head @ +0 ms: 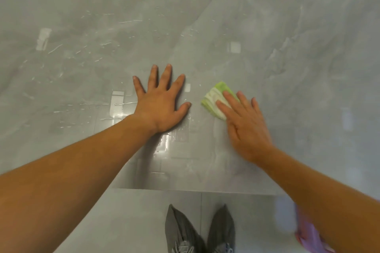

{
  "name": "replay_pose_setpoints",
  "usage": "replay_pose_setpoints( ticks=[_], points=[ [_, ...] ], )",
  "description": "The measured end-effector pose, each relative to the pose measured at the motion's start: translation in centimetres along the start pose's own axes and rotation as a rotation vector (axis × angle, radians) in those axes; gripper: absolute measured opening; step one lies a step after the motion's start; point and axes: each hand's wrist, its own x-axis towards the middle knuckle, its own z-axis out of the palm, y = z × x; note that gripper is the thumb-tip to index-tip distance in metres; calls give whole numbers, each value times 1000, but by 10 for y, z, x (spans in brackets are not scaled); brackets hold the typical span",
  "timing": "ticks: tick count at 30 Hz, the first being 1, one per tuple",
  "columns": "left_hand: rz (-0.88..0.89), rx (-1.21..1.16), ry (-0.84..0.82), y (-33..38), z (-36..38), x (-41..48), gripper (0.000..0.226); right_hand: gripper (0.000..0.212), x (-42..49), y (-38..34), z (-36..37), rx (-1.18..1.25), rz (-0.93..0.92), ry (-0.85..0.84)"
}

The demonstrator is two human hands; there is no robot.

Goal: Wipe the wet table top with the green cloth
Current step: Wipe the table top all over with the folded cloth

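Head view, looking down over your two bare forearms onto a grey, marble-patterned table top (pixel 267 26) that fills most of the picture.

Your left hand (pixel 162 104) lies palm down on the table near the middle. Its fingers are straight and spread wide, and it holds nothing.

Your right hand (pixel 246 127) is just to the right of it, apart from it. It is also palm down, and its straight fingers (pixel 232 100) press on the green cloth (pixel 216 96). The fingers are flat on the cloth and not curled round it.

The cloth is a small folded pad, light green with paler folds. It lies flat on the table, right of centre, between the two hands and under your right fingertips. Its far and left edges stick out beyond the fingers.

Thin white streaks and drops of water (pixel 107 44) are scattered over the left and middle of the table. More wetness glints around the heel of your left hand. Pale rectangular reflections of light (pixel 117 104) show on the glossy surface.

Below the near edge of the table is a grey tiled floor (pixel 133 222). Your feet stand on it in grey shoes (pixel 199 232).

At the lower right, partly behind your right forearm, is a blurred purple and pink shape (pixel 308 236). It is too unclear to tell what it is.
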Motion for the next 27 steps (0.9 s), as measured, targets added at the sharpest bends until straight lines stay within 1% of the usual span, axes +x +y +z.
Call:
replay_pose_setpoints(
  ticks=[3,5,7,9,11,12,14,16,17,18,20,22,23,25,27],
  points=[
    [4,24,-4,1,-4,3,78,57,58,19,-16,-15,201,77],
    [16,43,45,1,-12,9,72,58,76,15,-16,-22,257,101],
    [22,40,90,3,-20,19,67,61,66,9,-11,-56,156,76],
    [12,41,76,3,-23,35,72,59,47,11,-9,-59,8,5],
    [-5,42,53,1,-27,57,79,56,58,29,-19,-46,-56,-42],
    [-11,33,43,-1,-29,68,81,56,75,40,-25,-44,-45,-28],
    [-28,17,24,-5,-33,88,82,57,117,54,-36,-29,70,18],
    [-38,15,20,-9,-35,101,82,58,148,53,-42,-7,193,54],
    [-41,16,27,-11,-36,107,82,60,153,49,-42,-20,222,67],
    [-47,15,32,-13,-38,114,81,62,151,43,-40,-45,204,73],
    [-68,9,28,-15,-43,129,80,63,132,33,-34,-73,68,40],
    [-88,15,3,-12,-47,144,80,61,119,40,-35,-56,-64,-28],
    [-98,21,-5,-11,-48,149,80,60,126,50,-39,-40,-94,-49],
    [-108,20,-6,-8,-47,152,80,58,160,71,-51,-32,-46,-40],
    [-111,12,-4,-7,-47,150,79,57,203,85,-62,-30,80,4]
  ],
)
